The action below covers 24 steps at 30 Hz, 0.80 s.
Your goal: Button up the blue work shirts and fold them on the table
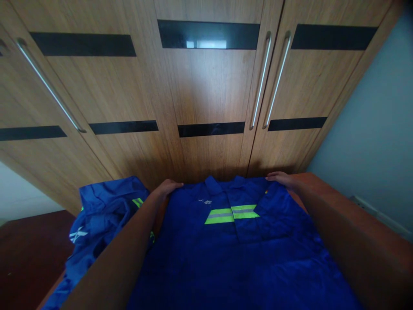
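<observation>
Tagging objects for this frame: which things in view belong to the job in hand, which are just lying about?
In the job:
- spread blue garment
- left hand and right hand, at its shoulder edges
- orange surface beneath

Apparently just there:
- crumpled blue garment, no hand on it
- wooden wardrobe

You had dim light, pale glare on a black panel point(208, 35) and sheen on the wardrobe point(213, 82). Soft shadows lay there beyond your left hand point(169, 186) and right hand point(280, 177); the edges looked stretched.
</observation>
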Motion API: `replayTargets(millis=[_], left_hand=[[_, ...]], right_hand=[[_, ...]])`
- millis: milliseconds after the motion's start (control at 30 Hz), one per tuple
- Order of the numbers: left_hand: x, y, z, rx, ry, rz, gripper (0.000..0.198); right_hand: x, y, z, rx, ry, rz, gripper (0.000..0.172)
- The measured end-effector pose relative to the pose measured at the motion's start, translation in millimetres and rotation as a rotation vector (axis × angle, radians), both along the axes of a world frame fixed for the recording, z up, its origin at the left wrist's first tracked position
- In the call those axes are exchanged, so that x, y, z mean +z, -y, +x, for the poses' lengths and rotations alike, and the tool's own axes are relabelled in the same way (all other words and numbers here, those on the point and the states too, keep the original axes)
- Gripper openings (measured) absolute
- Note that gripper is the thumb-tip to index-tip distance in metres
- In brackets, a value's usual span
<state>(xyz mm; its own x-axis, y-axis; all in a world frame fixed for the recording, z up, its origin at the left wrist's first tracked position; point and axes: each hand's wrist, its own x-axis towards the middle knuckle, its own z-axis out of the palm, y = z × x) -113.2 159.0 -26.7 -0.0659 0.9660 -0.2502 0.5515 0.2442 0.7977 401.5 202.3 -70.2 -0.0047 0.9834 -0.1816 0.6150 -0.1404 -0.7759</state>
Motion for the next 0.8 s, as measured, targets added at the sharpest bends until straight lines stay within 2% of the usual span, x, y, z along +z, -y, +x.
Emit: replayTargets(millis=[100, 200, 333, 467, 633, 800], left_hand=[[-2.1, -5, -1, -0.043, 0.037, -0.043, 0.024], [-5.5, -10, -1, -0.06, 0.054, -0.041, 0.014], [-6.1, -10, -4, -0.051, 0.093, 0.012, 0.014], [5.1, -1, -3, -0.007, 0.144, 0.122, 0.026], [31.4, 32, 3, -0.011, 0.217, 0.261, 0.044], [60.8, 87, 4, -0.058, 0.234, 0.36, 0.049]], right_hand=[[8.4, -1, 1, 0.113, -0.117, -0.124, 0.03], [10.5, -2, 0, 0.14, -0.201, -0.166, 0.025], [10.6, 1, 0, 0.067, -0.272, -0.095, 0.024], [19.0, 11, 2, -0.011, -0.301, 0.007, 0.025], [46.0, 42, 4, -0.037, -0.308, 0.146, 0.036], [78.3, 99, 12, 0.009, -0.3, 0.329, 0.047]])
